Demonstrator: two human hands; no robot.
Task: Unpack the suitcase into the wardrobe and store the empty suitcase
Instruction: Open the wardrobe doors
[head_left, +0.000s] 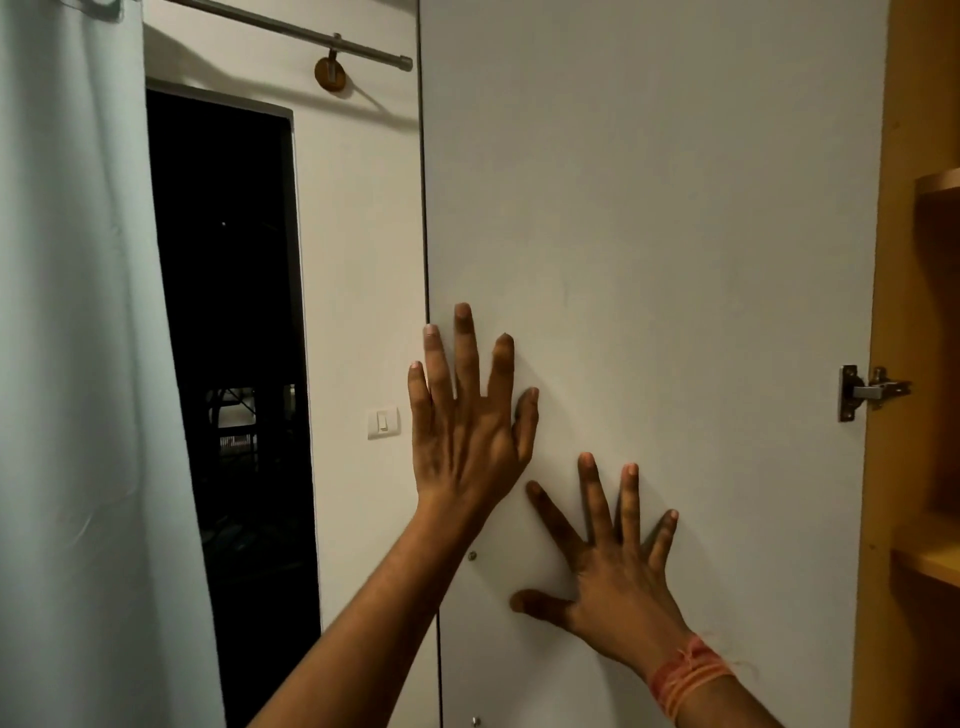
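The white wardrobe door (649, 208) stands swung open and fills the middle of the view. My left hand (467, 421) lies flat against it near its free left edge, fingers spread and straight. My right hand (608, 561) presses flat on the door lower and to the right, fingers spread, with an orange thread band on the wrist. A metal hinge (862, 392) joins the door to the wooden wardrobe frame (883, 467) on the right, where wooden shelves (930, 561) show. No suitcase is in view.
A pale curtain (78, 364) hangs at the left beside a dark window (234, 338). A curtain rod (311, 36) runs above it. A white light switch (383, 422) sits on the wall strip between window and door.
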